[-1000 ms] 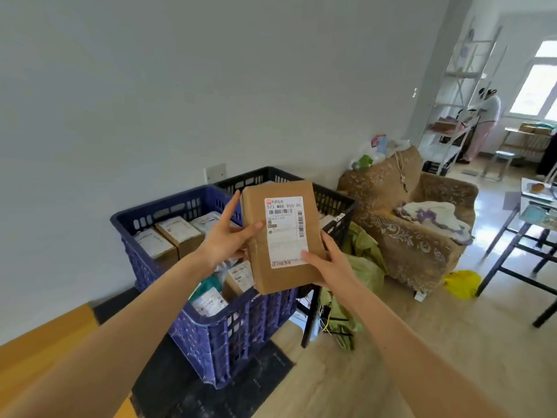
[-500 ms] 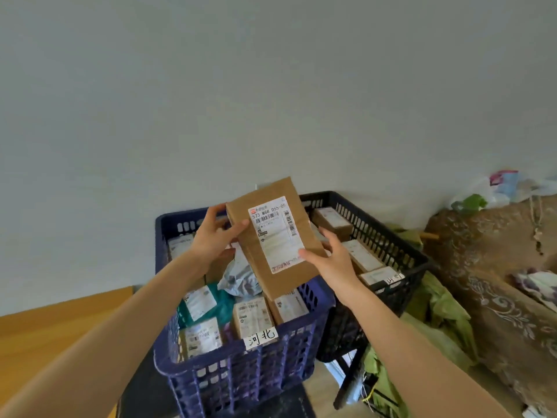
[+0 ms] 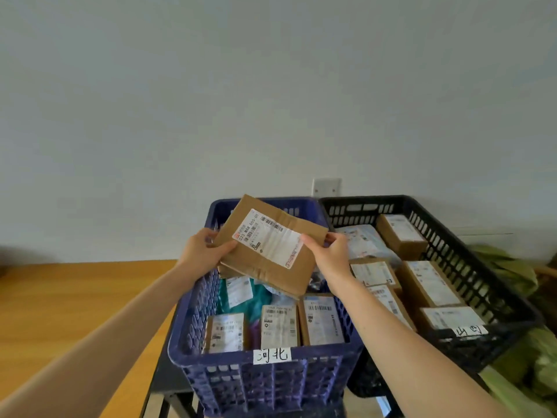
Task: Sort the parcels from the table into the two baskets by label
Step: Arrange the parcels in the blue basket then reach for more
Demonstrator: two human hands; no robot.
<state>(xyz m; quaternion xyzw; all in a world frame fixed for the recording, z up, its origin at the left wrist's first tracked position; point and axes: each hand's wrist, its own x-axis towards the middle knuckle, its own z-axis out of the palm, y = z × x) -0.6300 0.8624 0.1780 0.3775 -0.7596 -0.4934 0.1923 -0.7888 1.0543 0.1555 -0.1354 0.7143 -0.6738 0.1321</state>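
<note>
We grip the brown parcel (image 3: 271, 245) at its two ends — left hand (image 3: 200, 254), right hand (image 3: 330, 256) — over the blue basket (image 3: 271, 375). Below both hands and in the black basket (image 3: 482, 267) to our right many parcels already lie sorted; this one isn't dropped yet.

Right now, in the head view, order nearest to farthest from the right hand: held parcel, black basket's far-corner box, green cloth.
1. Held parcel: in the right hand.
2. Far-corner box: rightward, inside the black basket.
3. Green cloth: farthest right, outside the basket.
</note>
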